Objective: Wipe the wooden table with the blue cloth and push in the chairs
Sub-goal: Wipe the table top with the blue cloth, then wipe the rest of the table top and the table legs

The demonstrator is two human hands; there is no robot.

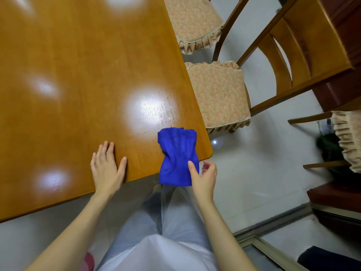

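Note:
The wooden table [78,75] fills the upper left, its near right corner rounded. A blue cloth [176,155] lies bunched on that corner and hangs over the near edge. My right hand [204,178] pinches the cloth's lower right side, thumb on top and fingers curled behind it. My left hand [106,167] rests flat on the table near the front edge, fingers straight. Damp streaks show on the tabletop just beyond the cloth. Two wooden chairs with patterned cushions stand along the table's right side: a near chair [220,96] and a far chair [193,22].
A third cushioned chair [347,137] stands at the right edge, near dark red furniture [336,194]. Pale floor [254,173] lies between the table corner and that chair. My legs stand at the table's front edge.

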